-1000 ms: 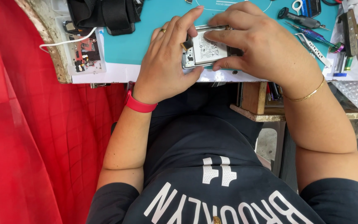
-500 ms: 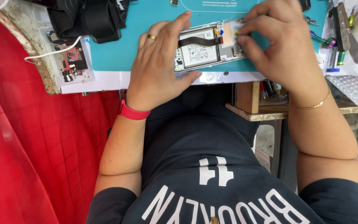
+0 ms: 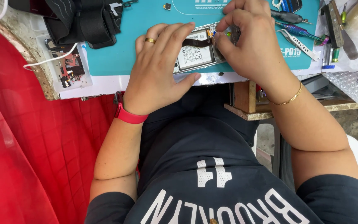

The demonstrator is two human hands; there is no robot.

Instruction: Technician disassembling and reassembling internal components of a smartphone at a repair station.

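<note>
We note the opened phone (image 3: 197, 52), back cover off and battery exposed, lying on the teal work mat (image 3: 137, 45) near the desk's (image 3: 104, 85) front edge. The left hand (image 3: 156, 74) lies flat over the phone's 9 o'clock end, fingers spread and released, thumb along its lower edge, pinning rather than grasping it. The right hand (image 3: 251, 47) sits at the phone's 3 o'clock end, fingers pinched together at a small part there; we cannot tell what they pinch. At 3 o'clock from the right hand lie tweezers (image 3: 297, 39) and a screwdriver (image 3: 289, 17). At 9 o'clock from the left hand we see a black strap bundle (image 3: 83, 20) and a small circuit board (image 3: 71, 68).
</note>
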